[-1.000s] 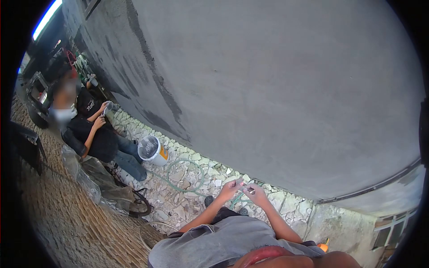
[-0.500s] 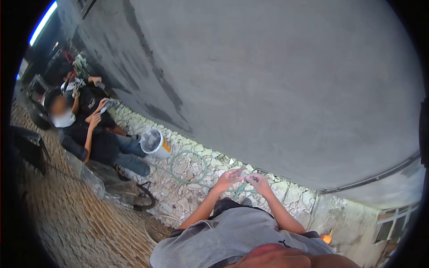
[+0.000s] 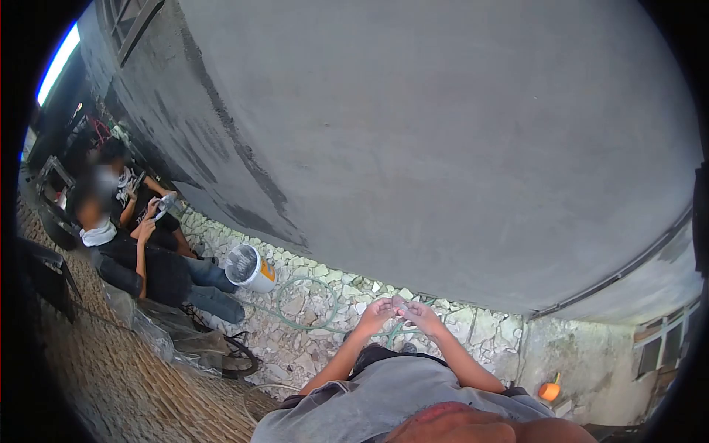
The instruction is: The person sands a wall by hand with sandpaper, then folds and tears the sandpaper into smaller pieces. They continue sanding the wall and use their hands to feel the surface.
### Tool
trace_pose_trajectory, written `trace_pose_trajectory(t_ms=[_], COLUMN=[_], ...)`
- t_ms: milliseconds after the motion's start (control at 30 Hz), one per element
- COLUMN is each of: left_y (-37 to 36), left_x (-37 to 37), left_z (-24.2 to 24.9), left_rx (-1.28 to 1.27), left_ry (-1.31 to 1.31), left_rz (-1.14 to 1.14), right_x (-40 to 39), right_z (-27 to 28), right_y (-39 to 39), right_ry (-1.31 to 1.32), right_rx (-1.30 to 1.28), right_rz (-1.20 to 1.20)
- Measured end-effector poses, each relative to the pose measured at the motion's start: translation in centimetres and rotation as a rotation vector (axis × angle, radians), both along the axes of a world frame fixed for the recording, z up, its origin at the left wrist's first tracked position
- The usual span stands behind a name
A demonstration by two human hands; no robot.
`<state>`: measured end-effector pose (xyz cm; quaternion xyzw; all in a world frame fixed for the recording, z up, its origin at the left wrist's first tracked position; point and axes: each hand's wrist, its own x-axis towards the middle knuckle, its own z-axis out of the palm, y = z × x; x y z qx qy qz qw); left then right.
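Both my hands are together in front of my body, above the rubble. My left hand is closed on a small flat grey-brown piece, whose exact kind I cannot make out. My right hand has its fingertips pinched together close against the same piece; whether they grip it or something smaller is too small to tell. Below the hands a green hose runs over the broken stones.
A plastered grey wall rises ahead. To the left stand a white bucket with grey residue, a coil of green hose and two people, one in a dark shirt. An orange dipper lies on concrete at right.
My hands have come closer together, the right now meeting the left at the small piece. The view has shifted, showing more of the orange dipper. The nearby people's hands have moved slightly.
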<state>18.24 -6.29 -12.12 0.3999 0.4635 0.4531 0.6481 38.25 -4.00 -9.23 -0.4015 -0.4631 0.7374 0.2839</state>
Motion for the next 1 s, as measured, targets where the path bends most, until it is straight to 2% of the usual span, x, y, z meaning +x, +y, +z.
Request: trace_pose_trajectory(t_ms=[67,233,367,433,500,567,700,800,900,933,1000], left_y=[-0.5,-2.0,-3.0,-3.3,-3.2,-4.7,-4.4,-4.6,-5.0,-5.0,-4.6], left_x=[-0.3,-1.1,-1.6,-2.4,-3.4,-3.4,-3.9,-4.2,-4.0,-4.1,-3.5], left_z=[-0.1,-0.1,0.5,1.1,2.2,1.8,1.5,-1.0,-0.4,-0.3,-0.1], left_rx=[0.004,-0.012,-0.037,-0.032,-0.006,-0.030,-0.008,-0.013,-0.011,-0.024,0.001], left_ry=[-0.004,-0.049,-0.047,0.001,0.021,0.017,-0.021,-0.047,-0.052,0.026,0.018], left_rz=[0.025,0.069,0.190,0.146,0.184,0.214,0.205,0.225,0.235,0.214,0.226], right_x=[-0.3,-0.8,-2.4,-2.7,-3.4,-4.1,-4.5,-4.8,-4.6,-4.4,-4.4], right_z=[-1.0,-1.9,-2.3,-2.5,-2.8,-1.4,-0.7,-1.3,-1.8,0.0,0.8], right_y=[0.0,-0.1,0.2,0.0,0.9,0.3,0.6,0.6,0.5,0.4,0.2], right_ry=[0.073,-0.003,0.005,-0.020,-0.261,-0.245,-0.218,-0.247,-0.223,-0.343,-0.382], right_rx=[-0.145,-0.108,0.030,0.089,0.278,0.249,0.255,0.408,0.485,0.586,0.612], right_rz=[-0.028,0.052,0.126,0.184,0.256,0.305,0.298,0.274,0.245,0.264,0.210])
